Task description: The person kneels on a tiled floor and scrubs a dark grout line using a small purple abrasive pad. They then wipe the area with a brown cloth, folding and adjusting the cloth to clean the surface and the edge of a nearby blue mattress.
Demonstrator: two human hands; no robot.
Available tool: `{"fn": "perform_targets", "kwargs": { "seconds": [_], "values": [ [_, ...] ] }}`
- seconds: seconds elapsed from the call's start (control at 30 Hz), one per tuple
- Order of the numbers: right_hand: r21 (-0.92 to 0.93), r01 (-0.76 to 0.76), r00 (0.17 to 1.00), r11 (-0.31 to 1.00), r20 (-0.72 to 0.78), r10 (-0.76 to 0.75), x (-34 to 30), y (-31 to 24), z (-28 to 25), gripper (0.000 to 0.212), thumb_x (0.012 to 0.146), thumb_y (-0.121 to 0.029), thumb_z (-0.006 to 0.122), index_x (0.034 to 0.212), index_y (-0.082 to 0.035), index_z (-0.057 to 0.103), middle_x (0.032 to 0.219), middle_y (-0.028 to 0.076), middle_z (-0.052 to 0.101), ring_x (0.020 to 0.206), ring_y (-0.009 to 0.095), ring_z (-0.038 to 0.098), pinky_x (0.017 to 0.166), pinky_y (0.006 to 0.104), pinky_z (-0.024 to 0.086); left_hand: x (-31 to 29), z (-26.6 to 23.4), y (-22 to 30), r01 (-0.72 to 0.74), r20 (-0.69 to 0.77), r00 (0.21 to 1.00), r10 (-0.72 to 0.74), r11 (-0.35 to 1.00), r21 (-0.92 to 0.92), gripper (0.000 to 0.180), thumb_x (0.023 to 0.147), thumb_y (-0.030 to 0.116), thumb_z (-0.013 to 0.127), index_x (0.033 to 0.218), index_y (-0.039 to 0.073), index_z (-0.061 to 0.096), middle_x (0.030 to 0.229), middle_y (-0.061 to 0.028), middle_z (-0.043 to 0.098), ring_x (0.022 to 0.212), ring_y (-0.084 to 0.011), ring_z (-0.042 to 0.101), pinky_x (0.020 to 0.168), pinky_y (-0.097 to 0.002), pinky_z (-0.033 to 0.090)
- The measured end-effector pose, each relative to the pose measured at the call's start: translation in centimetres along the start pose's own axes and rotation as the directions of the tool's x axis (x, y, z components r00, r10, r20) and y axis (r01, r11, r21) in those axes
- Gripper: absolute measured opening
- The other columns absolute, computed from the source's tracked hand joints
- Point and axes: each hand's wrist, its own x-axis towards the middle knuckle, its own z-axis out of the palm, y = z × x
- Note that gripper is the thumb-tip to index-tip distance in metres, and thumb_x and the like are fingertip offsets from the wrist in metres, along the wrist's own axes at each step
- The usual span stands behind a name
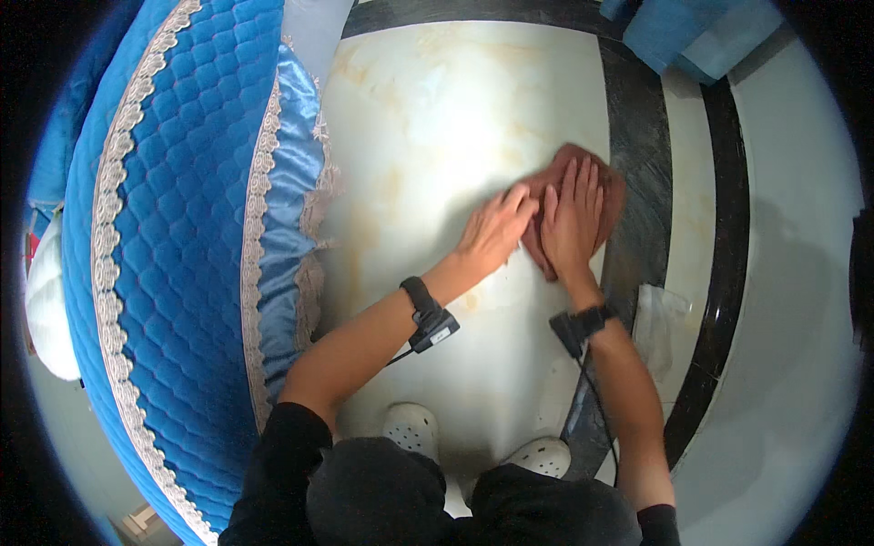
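A reddish-brown cloth (pixel 612 196) lies bunched on the pale glossy floor tile, reaching the dark border strip at its right. My right hand (pixel 571 223) is pressed flat on top of it, fingers stretched out and pointing away from me. At the cloth's left edge, my left hand (pixel 499 227) has its fingers curled in and closed on the fabric. Part of the cloth is hidden under both hands. Each wrist carries a black strap with a small box and a cable.
A bed with a blue quilted cover (pixel 191 182) and lace-trimmed skirt stands on the left. A clear plastic bag (pixel 659 328) lies near the right wall (pixel 792 300). Blue fabric (pixel 696 36) hangs at the far right. My white clogs (pixel 414 428) are close below.
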Motion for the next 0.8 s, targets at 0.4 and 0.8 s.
{"fn": "perform_targets", "kwargs": {
  "seconds": [0.4, 0.8],
  "values": [
    [0.046, 0.254, 0.961, 0.966, 0.099, -0.257, 21.4, -9.1, 13.7, 0.076, 0.098, -0.049, 0.044, 0.154, 0.000, 0.028, 0.161, 0.024, 0.024, 0.151, 0.035, 0.020, 0.123, 0.0447, 0.014, 3.0, -3.6, -14.0, 0.325, -0.279, 0.921, -0.273, 0.932, 0.162, 0.051, 0.090, 0.013, 0.056, 0.141, 0.014, 0.054, 0.148, 0.0039, 0.051, 0.072, -0.0325, 0.067, 0.071, -0.0434, 0.057],
    [0.644, 0.383, 0.611, 0.663, 0.362, -0.704, 21.7, -18.3, 17.0, 0.058, 0.077, -0.011, 0.049, 0.133, -0.017, 0.063, 0.149, 0.005, 0.052, 0.141, 0.018, 0.043, 0.123, 0.0408, 0.022, 1.0, -2.7, -15.6, 0.397, -0.355, 0.864, -0.358, 0.917, 0.041, 0.055, 0.082, 0.026, 0.071, 0.131, 0.005, 0.058, 0.091, -0.0184, 0.069, 0.078, -0.0385, 0.067, 0.069, -0.0474, 0.054]
  ]
}}
